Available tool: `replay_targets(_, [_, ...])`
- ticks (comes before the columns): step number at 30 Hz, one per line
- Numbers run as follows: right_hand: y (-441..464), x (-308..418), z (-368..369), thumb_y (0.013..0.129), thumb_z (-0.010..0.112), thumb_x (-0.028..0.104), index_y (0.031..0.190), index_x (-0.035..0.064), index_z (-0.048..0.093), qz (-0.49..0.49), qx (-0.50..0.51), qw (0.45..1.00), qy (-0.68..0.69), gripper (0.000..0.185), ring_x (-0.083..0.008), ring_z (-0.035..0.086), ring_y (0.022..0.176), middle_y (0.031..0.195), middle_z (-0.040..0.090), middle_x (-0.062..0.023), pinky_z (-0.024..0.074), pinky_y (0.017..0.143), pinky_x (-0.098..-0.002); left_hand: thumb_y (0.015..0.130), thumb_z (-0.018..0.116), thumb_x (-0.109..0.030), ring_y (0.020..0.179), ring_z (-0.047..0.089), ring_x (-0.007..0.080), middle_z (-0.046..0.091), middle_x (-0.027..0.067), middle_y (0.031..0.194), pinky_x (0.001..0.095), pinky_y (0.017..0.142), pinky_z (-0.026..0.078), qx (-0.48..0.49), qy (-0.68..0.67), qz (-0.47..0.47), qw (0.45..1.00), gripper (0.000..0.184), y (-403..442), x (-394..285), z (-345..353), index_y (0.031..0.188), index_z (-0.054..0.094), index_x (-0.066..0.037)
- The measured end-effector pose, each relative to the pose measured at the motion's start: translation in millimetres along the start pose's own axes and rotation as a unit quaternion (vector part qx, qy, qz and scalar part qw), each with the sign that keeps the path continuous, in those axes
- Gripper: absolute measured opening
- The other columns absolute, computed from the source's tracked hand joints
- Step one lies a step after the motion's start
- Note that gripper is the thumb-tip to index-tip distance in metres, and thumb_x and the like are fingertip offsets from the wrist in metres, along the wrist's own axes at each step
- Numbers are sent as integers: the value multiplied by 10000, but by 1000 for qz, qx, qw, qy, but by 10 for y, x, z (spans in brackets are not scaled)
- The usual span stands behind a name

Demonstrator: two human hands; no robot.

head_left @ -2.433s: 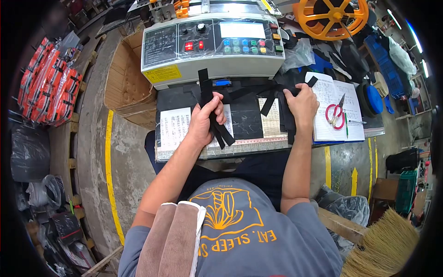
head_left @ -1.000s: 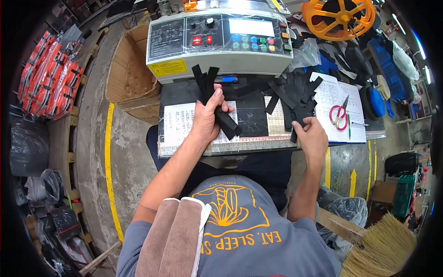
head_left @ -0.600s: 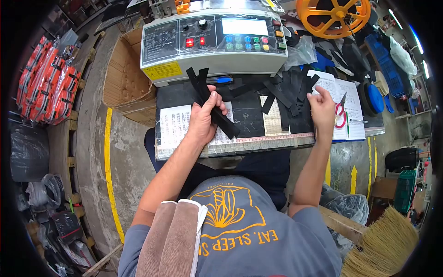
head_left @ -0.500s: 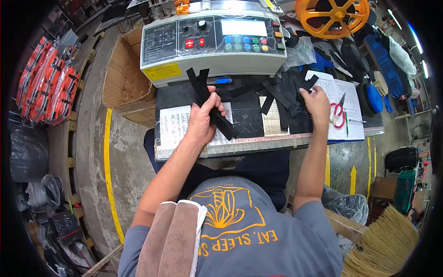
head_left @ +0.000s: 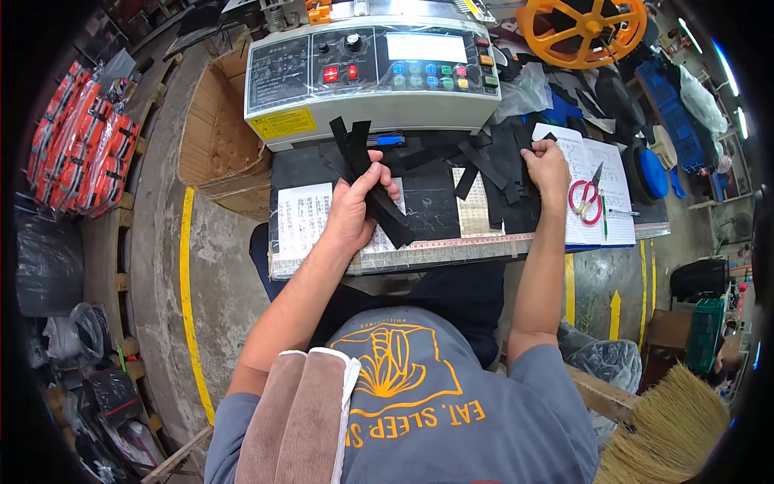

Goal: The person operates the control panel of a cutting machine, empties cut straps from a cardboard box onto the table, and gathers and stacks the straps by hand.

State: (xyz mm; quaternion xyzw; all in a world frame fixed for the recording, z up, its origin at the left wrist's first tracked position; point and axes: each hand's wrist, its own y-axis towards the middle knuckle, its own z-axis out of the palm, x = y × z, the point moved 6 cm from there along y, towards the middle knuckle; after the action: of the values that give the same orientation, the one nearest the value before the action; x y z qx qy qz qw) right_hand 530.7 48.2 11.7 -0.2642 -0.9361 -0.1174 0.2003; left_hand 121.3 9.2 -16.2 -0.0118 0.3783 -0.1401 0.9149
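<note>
My left hand (head_left: 359, 206) is closed around a bundle of black webbing strips (head_left: 355, 149), whose ends fan out above the fingers and stick out below toward the ruler edge. My right hand (head_left: 548, 173) is at the right side of a loose pile of black strips (head_left: 492, 169). Its thumb and fingertips are pinched on a black strip (head_left: 551, 137), of which only a short end shows. Beside that hand, red-handled scissors (head_left: 585, 202) lie on an open notebook (head_left: 619, 227).
Behind the bench stands a control machine (head_left: 371, 121) with buttons and a screen. A measuring tape (head_left: 451, 241) runs along the front edge. Written paper sheets (head_left: 302, 218) lie on the black top. A cardboard box (head_left: 214, 153) stands at left, an orange reel (head_left: 576, 56) at back right.
My right hand has shifted slightly left and up at the pile, and less of the strip in its fingers shows. My left hand keeps its bundle almost in place.
</note>
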Motion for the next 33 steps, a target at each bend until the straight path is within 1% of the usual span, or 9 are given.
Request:
replay_targets(4, [42, 2, -266, 949, 823, 343, 1172, 62, 824, -27, -88, 988, 127, 359, -339, 823, 983, 1044, 862, -142, 611, 905, -428, 1132, 692, -203, 899, 672, 194, 637, 51, 972, 401, 853, 590, -5, 3, 3, 1000, 295, 0, -16, 0, 1392, 600, -98])
replay_targets(7, [177, -82, -266, 932, 846, 434, 1257, -5, 811, -50, -38, 964, 260, 547, -324, 821, 980, 1027, 852, -172, 607, 900, -420, 1131, 694, -200, 894, 663, 187, 634, 51, 970, 395, 844, 582, -3, -7, -1, 1000, 295, 5, -3, -3, 1392, 605, -98])
replay_targets(10, [-63, 148, -198, 883, 868, 538, 1306, -14, 799, -22, 16, 996, 88, 700, -357, 814, 1022, 1096, 843, -207, 614, 939, -442, 1130, 696, -200, 890, 656, 186, 631, 51, 969, 391, 835, 573, -3, -1, -1, 1000, 295, 8, -3, 0, 1392, 607, -97])
replay_targets(13, [-486, 522, -125, 834, 884, 632, 1320, 12, 798, -8, 39, 991, -126, 793, -427, 718, 1273, 1349, 752, -225, 580, 1067, -545, 1130, 697, -200, 889, 655, 186, 632, 50, 970, 388, 831, 570, -2, -7, 0, 1000, 292, 7, -5, -5, 1389, 611, -97])
replay_targets(18, [-680, 711, 14, 932, 868, 345, 1365, 41, 718, -59, -15, 996, -60, 550, -433, 723, 1264, 1330, 760, -235, 561, 1082, -543, 1127, 701, -200, 887, 657, 183, 635, 49, 969, 398, 834, 570, 4, -9, 1, 1000, 294, -2, -5, -7, 1388, 615, -97])
replay_targets(22, [-706, 723, -20, 970, 792, 247, 1403, 11, 656, -124, -57, 990, 21, 512, -459, 735, 1235, 1363, 750, -269, 562, 1069, -530, 1127, 700, -201, 878, 653, 177, 638, 44, 965, 405, 828, 566, -2, -16, 0, 1000, 293, 12, 0, -8, 1388, 615, -98])
replay_targets(26, [-791, 766, -544, 988, 755, 237, 1359, 66, 670, -194, -189, 959, -85, 417, -404, 730, 1139, 1212, 752, -194, 564, 957, -558, 1134, 683, -207, 842, 636, 169, 641, 43, 955, 384, 796, 546, -2, -33, -3, 999, 268, 6, -1, -17, 1373, 631, -97])
replay_targets(30, [-775, 476, -191, 1019, 729, 250, 1371, 78, 664, -210, -115, 955, -176, 398, -428, 710, 1150, 1224, 726, -193, 574, 962, -565, 1142, 659, -215, 815, 626, 165, 649, 49, 953, 370, 770, 527, 13, -48, -6, 999, 248, 41, -3, -22, 1356, 651, -89])
replay_targets(33, [-729, 303, 21, 1035, 694, 202, 1336, 50, 682, -211, -103, 965, -119, 338, -448, 676, 1197, 1242, 711, -228, 559, 991, -564, 1143, 650, -218, 807, 623, 166, 663, 57, 967, 368, 761, 521, 18, -68, -10, 997, 258, 47, -3, -24, 1361, 659, -80])
